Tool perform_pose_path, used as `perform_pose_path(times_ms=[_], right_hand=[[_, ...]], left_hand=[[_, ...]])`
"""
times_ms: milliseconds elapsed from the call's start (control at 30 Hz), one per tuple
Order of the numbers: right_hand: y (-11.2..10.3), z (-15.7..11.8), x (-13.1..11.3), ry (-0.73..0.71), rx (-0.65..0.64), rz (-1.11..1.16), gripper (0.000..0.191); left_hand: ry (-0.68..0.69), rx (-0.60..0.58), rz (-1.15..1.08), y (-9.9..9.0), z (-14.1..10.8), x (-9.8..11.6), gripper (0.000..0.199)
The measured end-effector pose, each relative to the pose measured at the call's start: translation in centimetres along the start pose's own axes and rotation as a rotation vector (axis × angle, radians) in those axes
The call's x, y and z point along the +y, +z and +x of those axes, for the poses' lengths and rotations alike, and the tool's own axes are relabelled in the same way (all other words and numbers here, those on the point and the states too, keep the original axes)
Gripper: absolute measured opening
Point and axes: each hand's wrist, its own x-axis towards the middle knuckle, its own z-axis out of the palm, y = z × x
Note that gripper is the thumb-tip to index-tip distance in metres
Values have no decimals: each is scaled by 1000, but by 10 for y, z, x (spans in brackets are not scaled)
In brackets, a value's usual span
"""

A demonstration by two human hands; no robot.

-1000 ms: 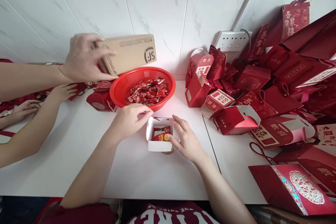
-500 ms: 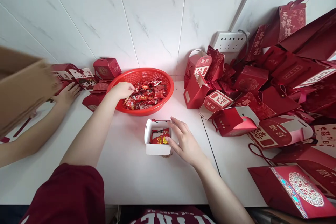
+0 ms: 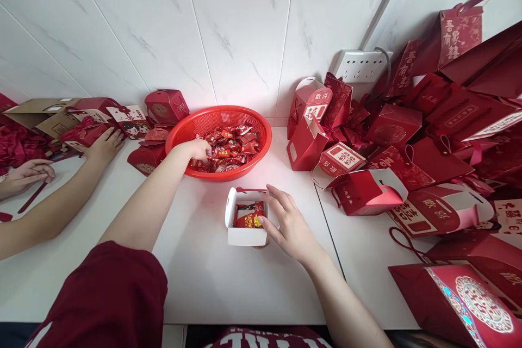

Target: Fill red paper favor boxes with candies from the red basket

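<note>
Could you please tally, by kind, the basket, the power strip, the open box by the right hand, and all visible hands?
Red basket: 1
Open white box: 1
Power strip: 1
Person's left hand and right hand: 2
Other hands: 2
Total: 7

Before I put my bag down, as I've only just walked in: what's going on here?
The person's left hand is in the red basket, among wrapped sweets. The right hand is at the side of an open box with red packets inside. At the left, a co-worker's hand is at a red box. More boxes crowd the right.
</note>
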Motion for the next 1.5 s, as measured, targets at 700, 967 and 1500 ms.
perform_pose_path(times_ms=[700, 967, 1500], right_hand=[[4, -2, 1, -3, -7, 14, 44], [2, -2, 0, 11, -6, 17, 43], [2, -1, 1, 9, 4, 27, 43]], left_hand=[[257, 56, -698, -22, -58, 12, 44], [301, 230, -197, -2, -32, 50, 43], [344, 159, -501, 7, -31, 54, 29]])
